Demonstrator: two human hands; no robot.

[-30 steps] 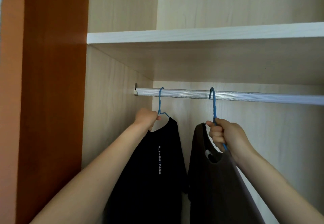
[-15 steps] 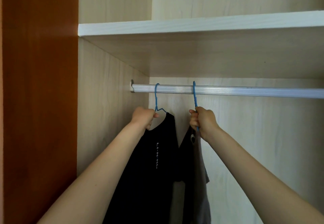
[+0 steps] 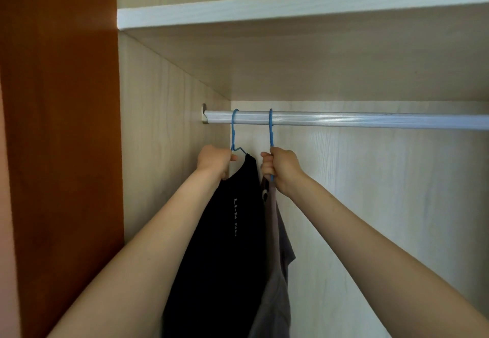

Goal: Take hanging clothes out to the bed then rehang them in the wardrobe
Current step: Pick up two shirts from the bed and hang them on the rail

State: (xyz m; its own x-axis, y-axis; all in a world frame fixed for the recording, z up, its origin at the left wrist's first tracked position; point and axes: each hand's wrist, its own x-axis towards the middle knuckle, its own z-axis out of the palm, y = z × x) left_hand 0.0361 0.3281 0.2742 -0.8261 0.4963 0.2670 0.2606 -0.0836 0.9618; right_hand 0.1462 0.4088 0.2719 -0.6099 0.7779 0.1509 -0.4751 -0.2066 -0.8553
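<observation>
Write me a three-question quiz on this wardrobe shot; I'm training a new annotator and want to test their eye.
1. True or false: both blue hanger hooks are over the silver rail.
2. Which hand grips the hanger of the black T-shirt? A) left hand B) right hand
3. Fill in: the brown-grey garment hangs to the ___ of the black one.

Key: 1 true; 2 A; 3 right.
</observation>
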